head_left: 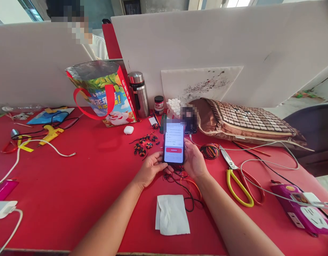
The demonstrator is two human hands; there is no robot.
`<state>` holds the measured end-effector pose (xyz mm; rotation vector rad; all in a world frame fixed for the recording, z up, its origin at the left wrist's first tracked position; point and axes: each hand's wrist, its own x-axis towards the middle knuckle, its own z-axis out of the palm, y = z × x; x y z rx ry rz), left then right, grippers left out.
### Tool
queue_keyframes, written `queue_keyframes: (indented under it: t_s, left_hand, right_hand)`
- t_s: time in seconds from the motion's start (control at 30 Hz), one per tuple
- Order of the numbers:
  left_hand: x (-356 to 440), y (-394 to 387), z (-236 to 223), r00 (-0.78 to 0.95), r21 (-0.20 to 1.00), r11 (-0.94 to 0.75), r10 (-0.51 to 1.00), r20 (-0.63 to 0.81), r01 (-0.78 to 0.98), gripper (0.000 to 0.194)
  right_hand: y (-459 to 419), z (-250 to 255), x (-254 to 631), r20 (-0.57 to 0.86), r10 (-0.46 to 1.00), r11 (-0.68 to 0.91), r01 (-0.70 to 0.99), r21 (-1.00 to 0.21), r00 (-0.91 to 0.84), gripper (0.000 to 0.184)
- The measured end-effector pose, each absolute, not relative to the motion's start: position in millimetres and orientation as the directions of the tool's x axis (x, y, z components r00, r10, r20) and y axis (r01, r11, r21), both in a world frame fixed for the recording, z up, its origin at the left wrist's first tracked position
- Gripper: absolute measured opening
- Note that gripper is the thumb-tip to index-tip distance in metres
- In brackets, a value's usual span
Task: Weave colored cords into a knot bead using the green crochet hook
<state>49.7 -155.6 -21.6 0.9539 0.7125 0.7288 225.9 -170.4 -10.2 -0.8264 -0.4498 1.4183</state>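
A smartphone (174, 142) with a lit screen and a red button on it is held upright over the red table. My left hand (154, 166) grips its lower left corner, thumb at the bottom edge. Along the right edge, my right hand (195, 159) wraps round the phone. Dark and orange cords (185, 185) lie loose beneath the hands. A folded white tissue (173, 215) rests nearer to me, between my forearms. Several small knotted cord pieces (145, 144) sit left of the phone, and a coiled bundle of coloured cord (210, 151) lies to the right.
Scissors (240, 177) and a purple power strip (302, 206) lie right, below a brown cushion (249, 122). A shopping bag (100, 96), steel thermos (139, 94) and dark-lidded jar (159, 105) stand behind. A yellow glue gun (51, 134) is left. A person sits beyond the white partition (206, 39).
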Motion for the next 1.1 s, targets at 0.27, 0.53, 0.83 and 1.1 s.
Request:
queue_keyframes:
  t_s: [0.27,0.53,0.83,1.1]
  left_hand:
    - [49,-156,-24,0.569,0.899,0.382,0.797,-0.205,-0.212,0.048]
    - [49,-155,-23,0.605,0.907,0.388,0.766,-0.218,-0.165,0.049]
    - [48,-155,-22,0.631,0.913,0.386,0.743,-0.222,-0.134,0.052]
    - [48,-153,-24,0.645,0.912,0.387,0.734,-0.214,-0.137,0.052]
  right_hand:
    - [-170,-13,226,-0.176,0.976,-0.045,-0.667,-0.744,0.131,0.028]
    - [-169,-8,230,-0.129,0.973,0.024,-0.641,-0.767,0.190,0.018]
    - [-171,-5,229,-0.127,0.970,0.034,-0.627,-0.778,0.209,0.020]
    - [-172,-2,229,-0.128,0.967,0.041,-0.625,-0.779,0.223,0.025]
